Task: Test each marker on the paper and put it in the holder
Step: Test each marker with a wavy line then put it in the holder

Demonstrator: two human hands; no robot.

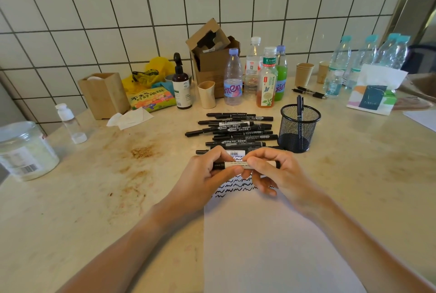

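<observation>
We hold one marker (245, 165) level between our hands, just above the far end of the paper (271, 233). Our left hand (207, 174) curls its fingers and thumb round the black cap end, while our right hand (276, 170) pinches the pale barrel nearer its other end, fingers curled over the top. Under our hands the white sheet carries rows of black wavy test lines (232, 189), partly hidden by our fingers. Just beyond our hands lies the pile of black markers (238, 131), loosely stacked and mostly pointing left to right on the stained surface (94, 198). To the right of the pile, near our right hand, stands the black mesh holder (299, 127) with one dark pen (299, 104) upright in it. Farther back we see a row of drink bottles (257, 75), a brown pump bottle (181, 85), an open cardboard box (212, 57) and a wooden box (103, 94) against the tiled wall (118, 9). At far left sits a clear jar (23, 151); at far right, water bottles (368, 57) and a tissue pack (375, 90).
</observation>
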